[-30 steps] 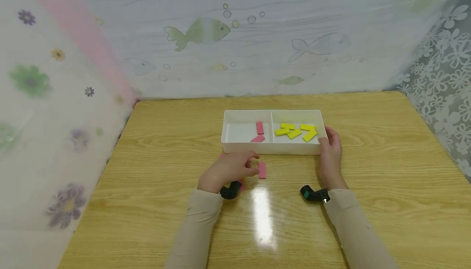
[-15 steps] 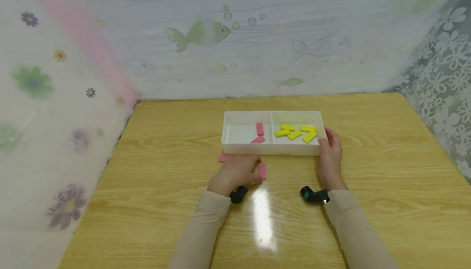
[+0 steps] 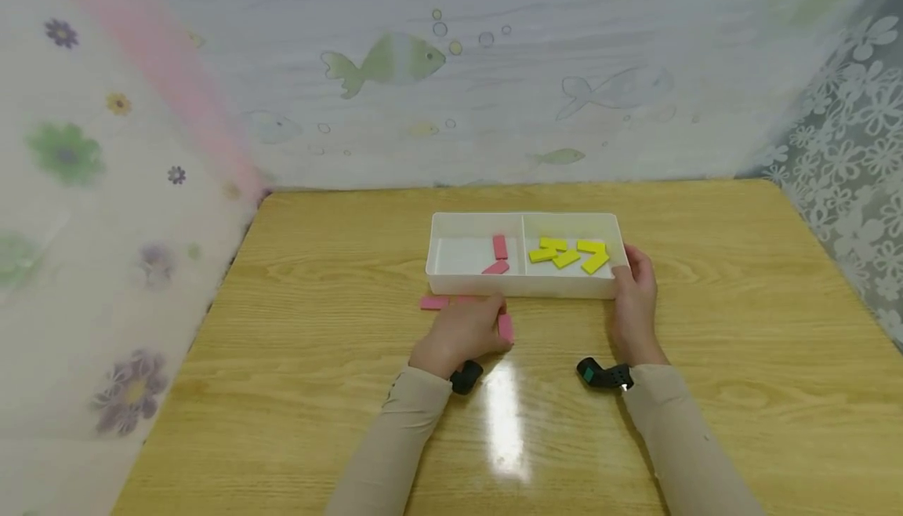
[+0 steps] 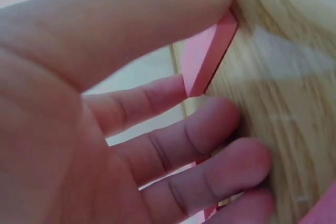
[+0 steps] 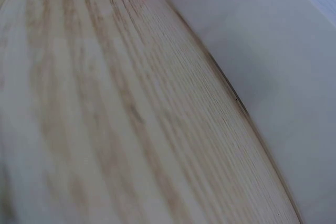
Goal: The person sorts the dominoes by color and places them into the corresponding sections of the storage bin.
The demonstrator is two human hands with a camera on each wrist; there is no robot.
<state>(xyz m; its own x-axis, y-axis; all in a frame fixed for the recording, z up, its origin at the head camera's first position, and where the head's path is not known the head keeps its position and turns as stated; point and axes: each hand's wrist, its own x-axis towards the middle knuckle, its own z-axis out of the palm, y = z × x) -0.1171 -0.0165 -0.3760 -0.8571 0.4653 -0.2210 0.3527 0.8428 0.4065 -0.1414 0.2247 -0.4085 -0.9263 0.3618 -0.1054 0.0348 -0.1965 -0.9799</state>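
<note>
A white two-compartment tray (image 3: pixel 524 287) lies mid-table, with two pink blocks (image 3: pixel 498 247) in its left half and several yellow blocks (image 3: pixel 570 253) in its right half. Just in front of it, my left hand (image 3: pixel 496 326) pinches a pink block (image 3: pixel 505 328). In the left wrist view, thumb and forefinger hold this pink block (image 4: pixel 207 59) by its ends, tilted off the wood. Another pink block (image 3: pixel 433 303) lies flat on the table to the left. My right hand (image 3: pixel 630 269) grips the tray's right end, thumb at the rim.
The wooden table (image 3: pixel 741 328) is walled by patterned curtains at the back and on both sides. The right wrist view shows only wood grain and the tray's white wall (image 5: pixel 262 51). A glare patch (image 3: pixel 504 422) sits between my forearms.
My left hand slid right, uncovering the pink block on the left, and closed its thumb and forefinger on the block in front of the tray. The right hand and tray stayed put.
</note>
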